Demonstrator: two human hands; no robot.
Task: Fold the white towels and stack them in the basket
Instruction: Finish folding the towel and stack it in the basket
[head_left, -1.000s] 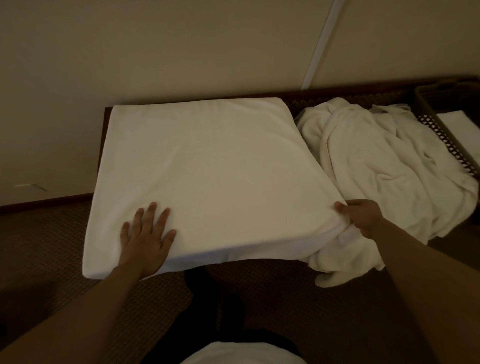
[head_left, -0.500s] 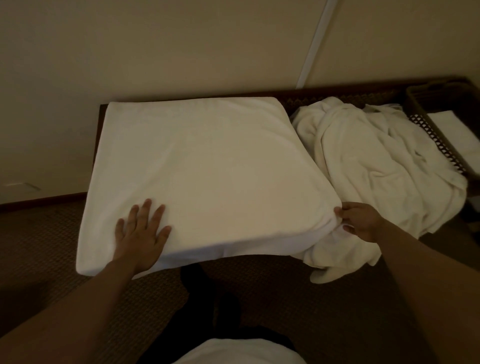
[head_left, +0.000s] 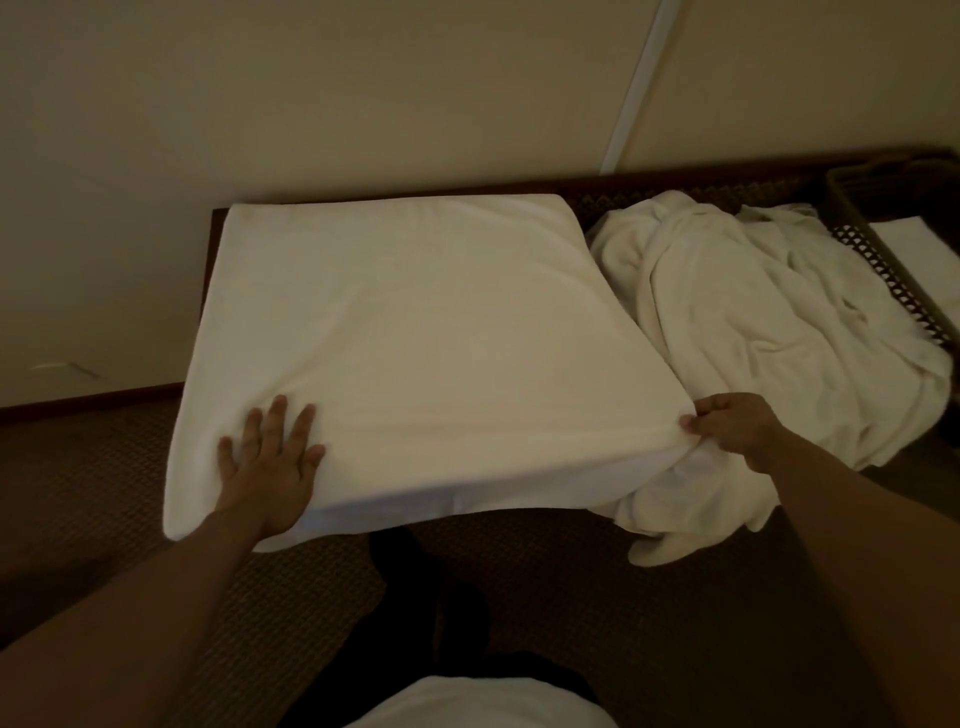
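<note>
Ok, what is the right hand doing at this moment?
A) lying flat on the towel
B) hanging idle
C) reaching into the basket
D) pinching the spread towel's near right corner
D: the right hand pinches the near right corner of the spread towel, while the left hand lies flat on it.

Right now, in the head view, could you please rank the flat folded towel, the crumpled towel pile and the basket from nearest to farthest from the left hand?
1. Flat folded towel: under the left hand, which presses its near left corner.
2. Crumpled towel pile: to the right, past the folded towel.
3. Basket: far right edge, beyond the pile.
</note>
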